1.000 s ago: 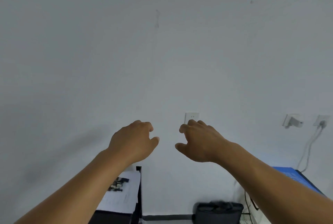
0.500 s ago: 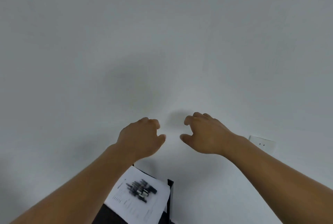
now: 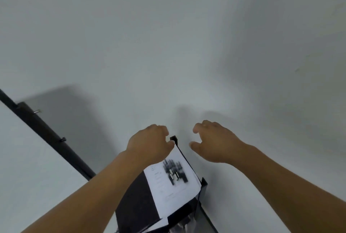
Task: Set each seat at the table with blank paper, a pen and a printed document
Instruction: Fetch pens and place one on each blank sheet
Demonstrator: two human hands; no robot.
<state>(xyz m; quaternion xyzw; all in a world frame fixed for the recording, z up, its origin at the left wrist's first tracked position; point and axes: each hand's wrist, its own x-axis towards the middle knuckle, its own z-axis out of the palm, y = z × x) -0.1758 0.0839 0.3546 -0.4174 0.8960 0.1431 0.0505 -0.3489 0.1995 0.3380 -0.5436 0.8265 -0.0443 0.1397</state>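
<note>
A white printed document (image 3: 174,193) lies on top of a black cabinet (image 3: 136,202) at the bottom centre. Several dark pens (image 3: 175,172) lie in a blurred cluster on the sheet. My left hand (image 3: 149,144) hovers above the far end of the sheet with fingers loosely curled, holding nothing. My right hand (image 3: 215,143) hangs in the air to the right of the cabinet, fingers loosely curled and empty. No table or seat is in view.
A plain white wall (image 3: 168,45) fills most of the view right behind the cabinet. A black rail or frame (image 3: 46,135) runs diagonally at the left, with small fittings on it.
The view has swung left and down: the wall sockets and blue object are gone, the cabinet with paper and pens is larger. Both hands stay raised and empty.
</note>
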